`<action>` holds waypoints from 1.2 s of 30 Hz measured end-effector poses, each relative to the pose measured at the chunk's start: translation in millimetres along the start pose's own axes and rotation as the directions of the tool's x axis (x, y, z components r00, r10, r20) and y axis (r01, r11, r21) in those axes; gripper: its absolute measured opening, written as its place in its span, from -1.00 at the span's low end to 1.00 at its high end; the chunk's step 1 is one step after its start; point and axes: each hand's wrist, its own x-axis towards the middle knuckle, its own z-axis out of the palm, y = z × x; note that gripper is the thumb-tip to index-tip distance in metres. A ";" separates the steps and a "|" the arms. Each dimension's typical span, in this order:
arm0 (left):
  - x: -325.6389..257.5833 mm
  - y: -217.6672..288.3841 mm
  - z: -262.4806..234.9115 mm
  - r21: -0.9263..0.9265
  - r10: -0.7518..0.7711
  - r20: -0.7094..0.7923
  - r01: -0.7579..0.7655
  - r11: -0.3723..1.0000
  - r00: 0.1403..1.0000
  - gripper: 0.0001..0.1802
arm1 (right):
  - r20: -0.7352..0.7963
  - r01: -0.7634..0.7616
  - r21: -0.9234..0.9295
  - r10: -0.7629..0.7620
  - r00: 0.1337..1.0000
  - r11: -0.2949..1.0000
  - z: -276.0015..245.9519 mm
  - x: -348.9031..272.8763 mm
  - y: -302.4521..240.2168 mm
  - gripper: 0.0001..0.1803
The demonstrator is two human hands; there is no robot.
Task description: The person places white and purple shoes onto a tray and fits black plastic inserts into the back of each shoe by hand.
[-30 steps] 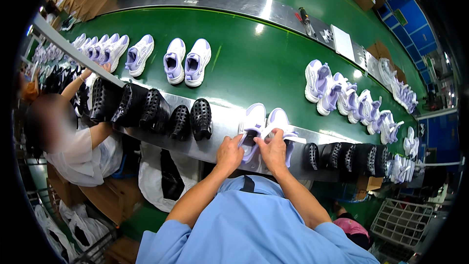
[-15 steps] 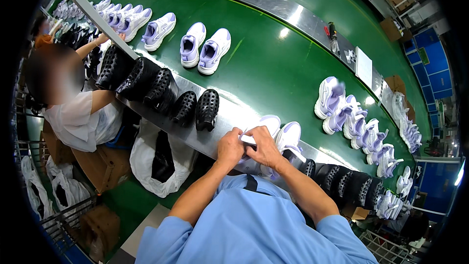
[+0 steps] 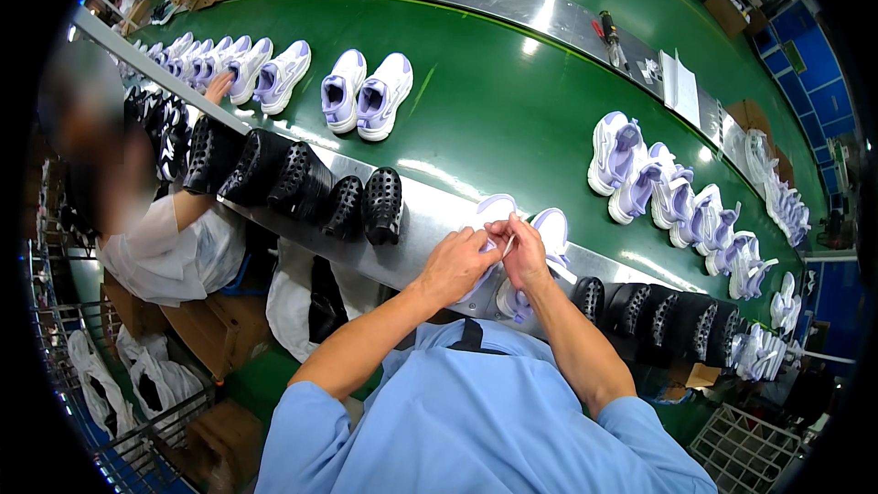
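Observation:
In front of my body, a pair of white and lavender sneakers lies on the metal ledge: the left sneaker is partly hidden by my hands, and the right sneaker is beside it. My left hand is closed over the left sneaker, fingertips together; what they grip is hidden. Close beside it, my right hand pinches a thin white strand that looks like a shoelace. Both hands nearly touch at the fingertips.
Black perforated shoe forms stand along the ledge, left and right. Finished-looking sneakers stand on the green belt, with unlaced-looking sneakers to the right. A co-worker's hand touches sneakers at far left.
A wider white piece showed between my hands earlier; now a thin strand is pinched there. My left hand sits slightly lower, its wrist turned. The view has shifted, and the co-worker's arm has moved.

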 end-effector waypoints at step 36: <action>-109.9 5.2 14.6 -0.311 -0.898 0.252 0.909 0.277 0.360 -0.23 | 0.458 0.346 -0.888 0.501 0.735 0.304 78.3 -9.9 -95.6 -0.83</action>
